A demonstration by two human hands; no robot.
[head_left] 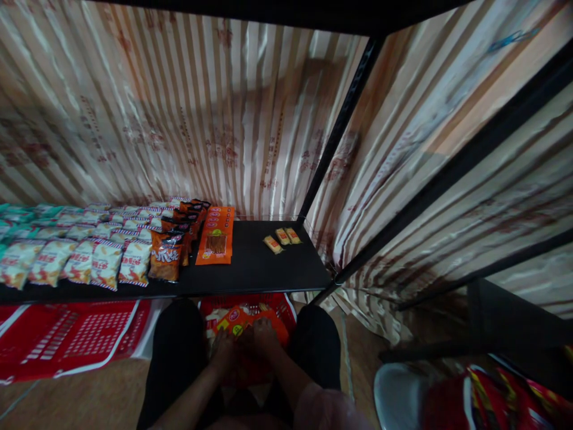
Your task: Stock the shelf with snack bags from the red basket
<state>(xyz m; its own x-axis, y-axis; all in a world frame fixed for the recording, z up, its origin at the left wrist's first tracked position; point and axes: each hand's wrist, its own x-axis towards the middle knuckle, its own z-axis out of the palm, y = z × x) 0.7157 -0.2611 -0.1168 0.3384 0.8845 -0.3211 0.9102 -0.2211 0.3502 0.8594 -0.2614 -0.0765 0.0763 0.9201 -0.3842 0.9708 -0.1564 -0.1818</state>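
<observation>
Both hands reach down into a red basket (pixel 286 312) between the person's knees. My left hand (pixel 222 348) is at the left side of an orange packet (pixel 237 318) in the basket; its fingers are dim and blurred. My right hand (pixel 265 334) lies on the orange material at the right, its fingers partly visible but too dark to tell their grip. Pale small packs show beneath and around the orange packet. On the black shelf (pixel 255 272) above, a flat orange packet (pixel 217 236) lies beside three small yellow packs (pixel 283 236).
Rows of white snack bags (pixel 106 263) and brown-orange bags (pixel 165 257) fill the shelf's left part. Red baskets (pixel 85 334) stand below it. Black metal posts (pixel 342 128) rise at the right. A grey stool (pixel 396 394) and red packages (pixel 501 394) are at lower right.
</observation>
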